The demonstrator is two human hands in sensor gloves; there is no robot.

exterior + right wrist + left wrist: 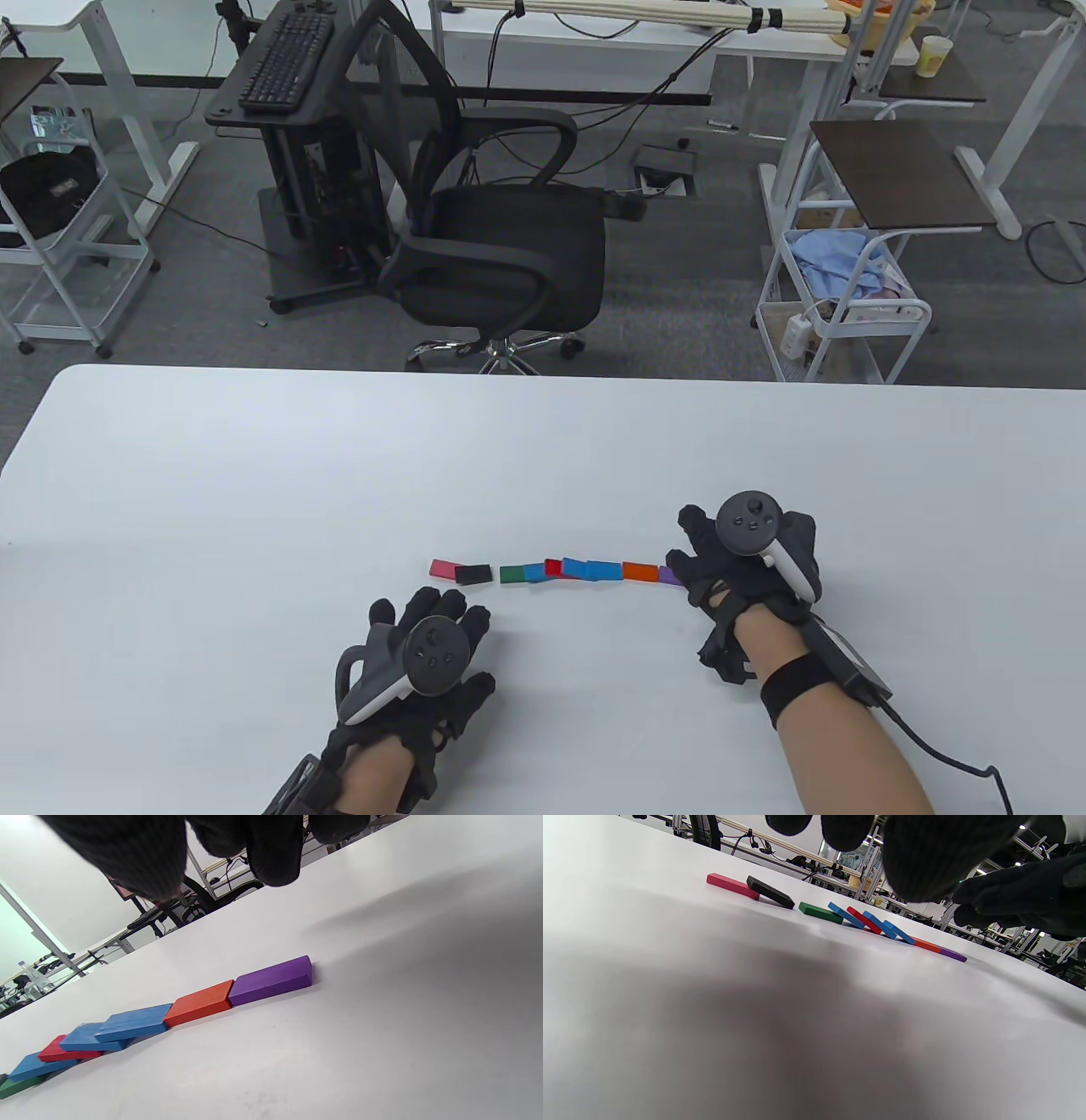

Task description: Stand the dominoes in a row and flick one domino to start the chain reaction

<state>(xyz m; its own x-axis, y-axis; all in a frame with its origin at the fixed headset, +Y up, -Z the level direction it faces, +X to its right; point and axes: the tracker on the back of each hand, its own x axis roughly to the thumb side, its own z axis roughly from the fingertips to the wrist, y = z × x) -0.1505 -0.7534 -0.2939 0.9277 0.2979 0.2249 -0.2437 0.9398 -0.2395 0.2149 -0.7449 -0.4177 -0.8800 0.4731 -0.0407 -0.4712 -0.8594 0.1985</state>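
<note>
**Dominoes lie toppled in a line between two gloved hands**

White and bare around the blocks, the table [254,475] fills the lower half of the table view; behind it stand a black office chair [501,246], a keyboard [288,59] on a dark stand, and white carts.

From the left, the left hand [424,662] lies palm down on the table, fingers loosely spread and holding nothing, just short of the row. The dominoes all lie flat or leaning on one another. First comes a pink domino [444,568], with a black domino [473,575] tipped against it. After a small gap come a green domino [512,575], then a blue domino [534,573], a red domino [553,566] and two more blue ones, overlapping like fallen tiles. An orange domino [640,573] lies flat next, and a purple domino [271,980] closes the row, end to end with the orange one.

At the right end, the right hand [747,560] rests palm down, fingers relaxed and gripping nothing, its fingertips just beside the purple domino; whether they touch it cannot be told.
</note>
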